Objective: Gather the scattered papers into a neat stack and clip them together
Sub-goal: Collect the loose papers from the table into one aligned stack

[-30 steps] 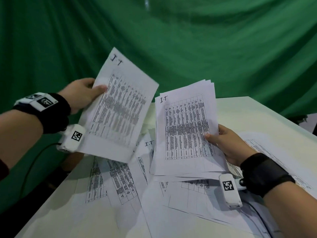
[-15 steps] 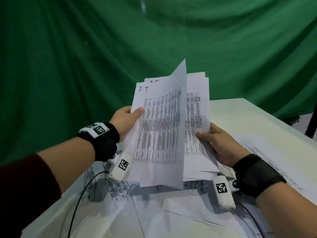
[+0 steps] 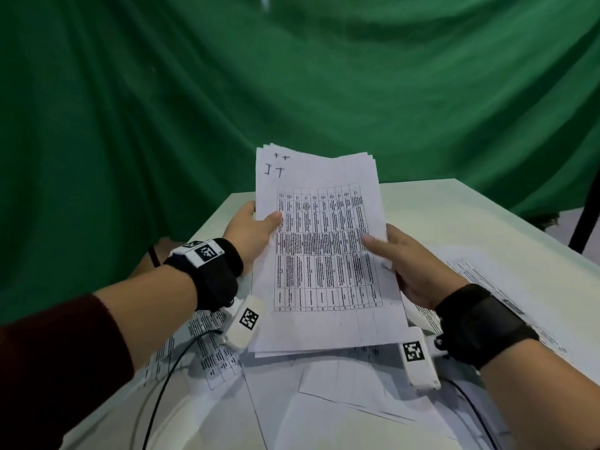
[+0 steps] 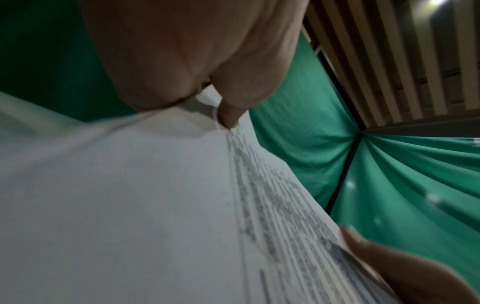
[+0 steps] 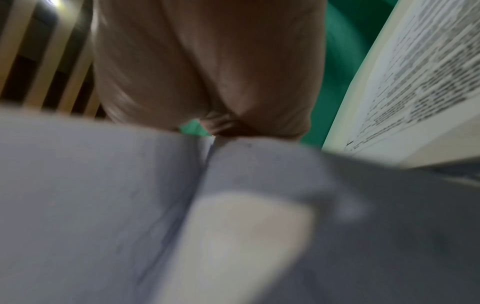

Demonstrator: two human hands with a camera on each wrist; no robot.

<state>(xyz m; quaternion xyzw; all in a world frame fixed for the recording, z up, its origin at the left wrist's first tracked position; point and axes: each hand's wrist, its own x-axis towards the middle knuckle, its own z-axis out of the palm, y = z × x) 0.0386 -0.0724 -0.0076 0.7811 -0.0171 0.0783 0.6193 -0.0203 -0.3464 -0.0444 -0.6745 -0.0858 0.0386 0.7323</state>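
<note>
The stack of papers is held up off the table between both hands, in the middle of the head view. Its long axis runs away from the person, the far short edge tipped up toward the green cloth and the near short edge hanging low over the loose sheets. The top sheet faces the person and shows a printed grid, with handwritten marks at its far left corner. The far edges are not flush; several sheet corners fan out slightly there.

The left hand grips the stack's left long edge, thumb lying on the top sheet and fingers curled behind. In the left wrist view the thumb tip presses the paper's edge. The right hand holds the right long edge, thumb stretched across the printed grid and fingers underneath. The right wrist view is blurred, showing only the palm above pale paper.

Under the stack, loose sheets lie scattered and overlapping on the white table, some printed side up, more lying to the right under the right forearm. Black cables trail from both wrist bands across the sheets. A green cloth hangs in folds behind the table. A wooden slatted ceiling shows above it.
</note>
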